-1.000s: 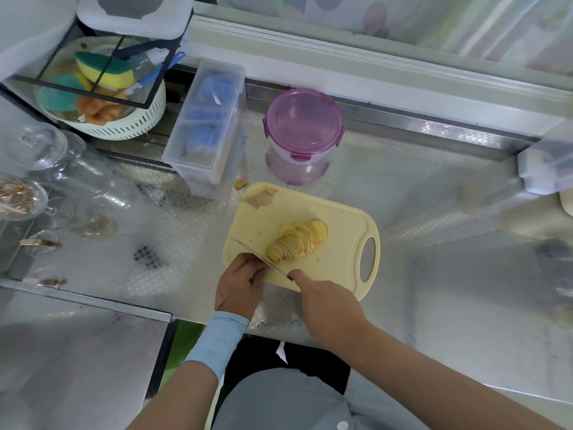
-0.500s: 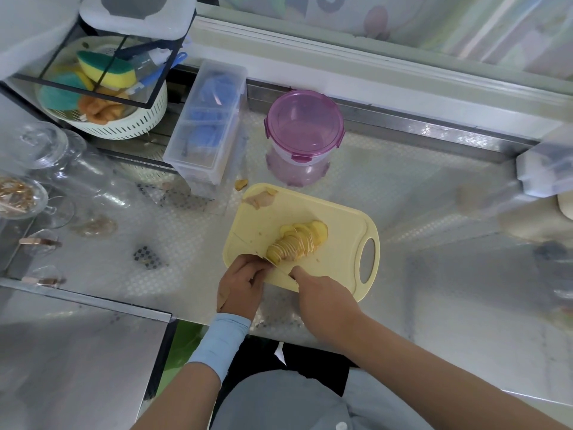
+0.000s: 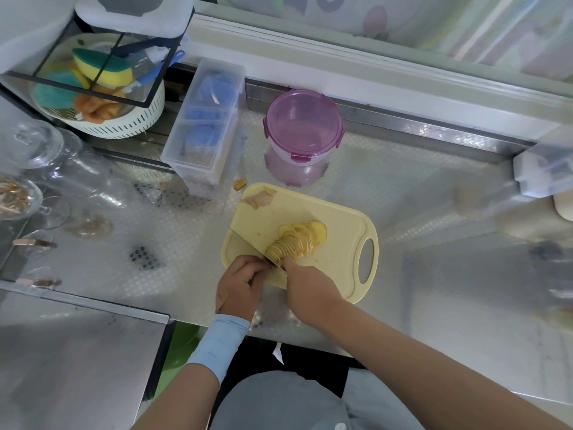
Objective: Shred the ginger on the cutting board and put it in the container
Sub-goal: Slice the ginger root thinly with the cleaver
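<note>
Before you a steel counter (image 3: pixel 434 193) under soft daylight, pale sill (image 3: pixel 372 66) along its far edge, patterned curtain (image 3: pixel 403 23) above, wire rack (image 3: pixel 93 72) at your far left, lower steel surface (image 3: pixel 68 361) near left.

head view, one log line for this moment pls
stage: slicing | right hand: holds knife | left hand: steadies ginger | cutting board | container: lidded

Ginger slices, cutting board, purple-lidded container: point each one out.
ginger slices (image 3: pixel 297 242), head view, on the middle of the fanned row.
cutting board (image 3: pixel 341 225), head view, on a bare patch right of the slices.
purple-lidded container (image 3: pixel 303 124), head view, on the centre of the lid.
</note>
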Demonstrator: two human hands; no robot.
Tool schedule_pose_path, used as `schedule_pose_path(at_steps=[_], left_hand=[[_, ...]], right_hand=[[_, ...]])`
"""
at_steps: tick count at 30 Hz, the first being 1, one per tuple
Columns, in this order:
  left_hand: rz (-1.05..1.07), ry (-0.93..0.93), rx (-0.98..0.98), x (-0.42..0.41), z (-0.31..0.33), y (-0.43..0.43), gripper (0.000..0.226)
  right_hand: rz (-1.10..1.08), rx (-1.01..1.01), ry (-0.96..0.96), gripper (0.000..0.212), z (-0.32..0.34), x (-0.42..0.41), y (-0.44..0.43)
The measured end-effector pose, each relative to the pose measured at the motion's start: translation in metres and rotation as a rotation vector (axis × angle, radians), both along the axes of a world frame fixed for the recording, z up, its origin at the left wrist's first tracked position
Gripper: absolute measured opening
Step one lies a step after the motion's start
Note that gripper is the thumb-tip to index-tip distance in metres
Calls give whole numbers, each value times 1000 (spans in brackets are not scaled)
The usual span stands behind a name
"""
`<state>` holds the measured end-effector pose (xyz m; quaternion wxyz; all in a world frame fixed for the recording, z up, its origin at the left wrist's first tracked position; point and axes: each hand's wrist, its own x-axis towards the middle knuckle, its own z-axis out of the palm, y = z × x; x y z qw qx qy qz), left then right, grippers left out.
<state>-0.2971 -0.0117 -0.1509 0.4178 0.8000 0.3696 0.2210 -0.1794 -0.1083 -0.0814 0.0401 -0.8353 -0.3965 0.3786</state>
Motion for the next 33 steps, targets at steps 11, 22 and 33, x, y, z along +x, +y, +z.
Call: schedule_pose_path(at_steps=[11,22,33], left_hand=[[-32,-4,115,-2,-3,1,18],[-72,-6,125,-3,-8,6,14],[-62,-21,209,-1,-5,7,20]], right_hand=[[7,54,40,55,-9,8,-4],[-25,92,67,56,0,11,-3],[-4,82,-20,68,27,-9,-22]])
